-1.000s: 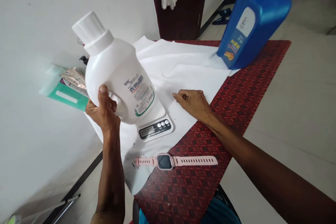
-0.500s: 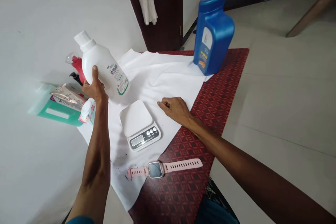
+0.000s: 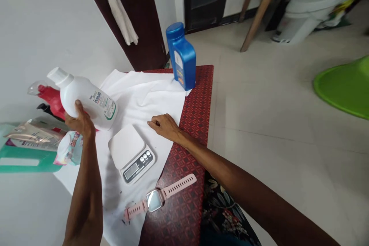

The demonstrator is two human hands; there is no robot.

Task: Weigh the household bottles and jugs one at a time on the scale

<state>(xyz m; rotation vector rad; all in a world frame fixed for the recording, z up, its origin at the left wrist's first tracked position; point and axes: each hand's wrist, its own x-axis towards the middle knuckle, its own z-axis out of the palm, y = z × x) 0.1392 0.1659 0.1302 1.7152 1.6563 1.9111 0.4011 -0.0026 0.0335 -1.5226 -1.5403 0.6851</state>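
— "Pictured where?"
— "Above the worktop (image 3: 173, 225), beside the scale (image 3: 131, 153): white bottle (image 3: 86, 96), tilted, gripped by left fingers (image 3: 78, 108); right fingers (image 3: 157, 119) curled, apparently empty."
— "Handling?"
— "Hefty if full, likely smooth, slightly yielding; best held around midbody."

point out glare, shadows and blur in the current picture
In the head view, the watch screen carries a pale glare; a soft shadow falls on the white cloth, to the picture's left of the scale; also in the head view, small print on the white bottle and blue bottle looks too soft to read.
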